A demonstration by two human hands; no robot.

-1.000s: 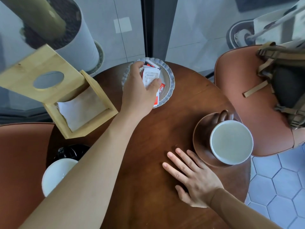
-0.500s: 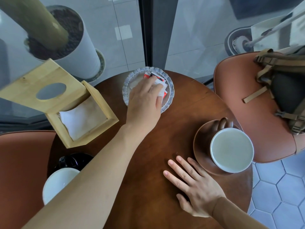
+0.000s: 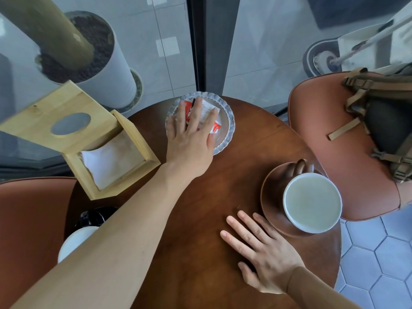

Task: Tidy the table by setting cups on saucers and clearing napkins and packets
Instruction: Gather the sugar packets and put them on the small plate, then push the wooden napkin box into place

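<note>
My left hand [image 3: 191,134] lies flat, fingers spread, over red and white packets [image 3: 208,110] in a scalloped glass dish [image 3: 228,128] at the far side of the round wooden table [image 3: 211,197]. It presses on the packets rather than gripping them. My right hand [image 3: 260,253] rests flat and open on the tabletop near the front. Just beyond it, a white-rimmed cup [image 3: 312,202] sits on a brown saucer [image 3: 272,197]. A second white cup [image 3: 75,241] shows at the left edge, partly hidden by my left forearm.
A wooden napkin box [image 3: 73,134] with white napkins [image 3: 111,157] stands at the left. Brown leather chairs flank the table; the right one [image 3: 347,157] holds a backpack [image 3: 388,121]. A glass wall and a white planter [image 3: 107,70] lie beyond the table.
My left hand went from pinching a white packet above the dish to lying flat on the packets in it. My right hand stayed put.
</note>
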